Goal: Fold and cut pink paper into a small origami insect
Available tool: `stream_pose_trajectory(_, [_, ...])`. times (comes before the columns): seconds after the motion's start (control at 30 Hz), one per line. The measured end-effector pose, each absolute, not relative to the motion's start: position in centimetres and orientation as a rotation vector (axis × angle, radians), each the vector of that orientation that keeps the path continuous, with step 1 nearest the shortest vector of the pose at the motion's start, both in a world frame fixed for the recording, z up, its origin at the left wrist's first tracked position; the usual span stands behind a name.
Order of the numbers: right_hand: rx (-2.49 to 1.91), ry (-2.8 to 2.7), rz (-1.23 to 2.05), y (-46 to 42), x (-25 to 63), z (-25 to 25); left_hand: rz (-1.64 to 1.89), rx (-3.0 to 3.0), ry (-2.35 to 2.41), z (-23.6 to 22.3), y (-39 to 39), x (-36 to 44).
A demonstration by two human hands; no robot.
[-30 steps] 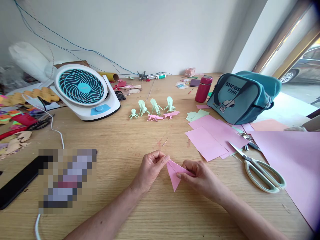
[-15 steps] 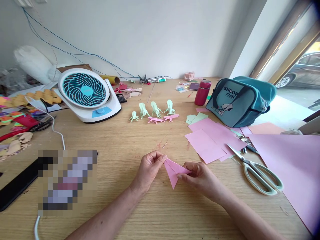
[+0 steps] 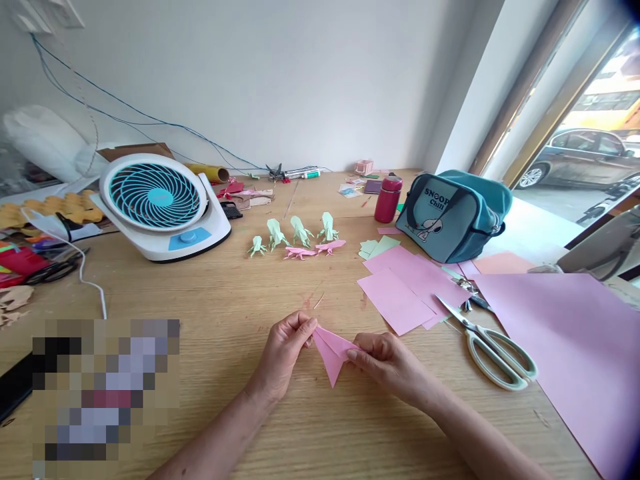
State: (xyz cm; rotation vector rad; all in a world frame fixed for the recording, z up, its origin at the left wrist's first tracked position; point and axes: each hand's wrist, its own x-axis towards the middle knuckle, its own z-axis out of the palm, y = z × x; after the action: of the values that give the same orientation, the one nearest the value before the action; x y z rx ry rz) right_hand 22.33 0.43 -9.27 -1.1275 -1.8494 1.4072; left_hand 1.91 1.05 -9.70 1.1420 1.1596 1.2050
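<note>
A folded piece of pink paper is held between my two hands above the wooden table. Its creases make narrow triangular flaps, one pointing down toward me. My left hand pinches the upper left tip between thumb and fingers. On the opposite side my right hand grips the right corner, the thumb on top; that corner is covered by the fingers. Beyond the hands stand several green origami figures, with two pink origami figures in front of them.
To the right lie scissors, pink paper sheets and a large pink sheet. A teal bag and a red flask stand behind them. A white and blue fan is at the left, beyond a blurred-out patch.
The view has turned slightly right and up, so things appear shifted left. My right hand has slid inward along the paper and now covers its right corner. Both hands keep their hold.
</note>
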Motion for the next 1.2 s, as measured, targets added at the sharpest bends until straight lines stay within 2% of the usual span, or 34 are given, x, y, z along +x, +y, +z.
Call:
stream_pose_trajectory(0.37, [-1.138, -1.856, 1.437, 0.5, 22.2, -9.4, 1.219, 1.065, 1.083, -10.3, 1.1, 1.8])
stream_pose_trajectory(1.2, [-1.181, -1.735, 1.397, 0.7, 22.2, -10.0, 1.405, 1.341, 1.229, -9.6, 1.2, 1.8])
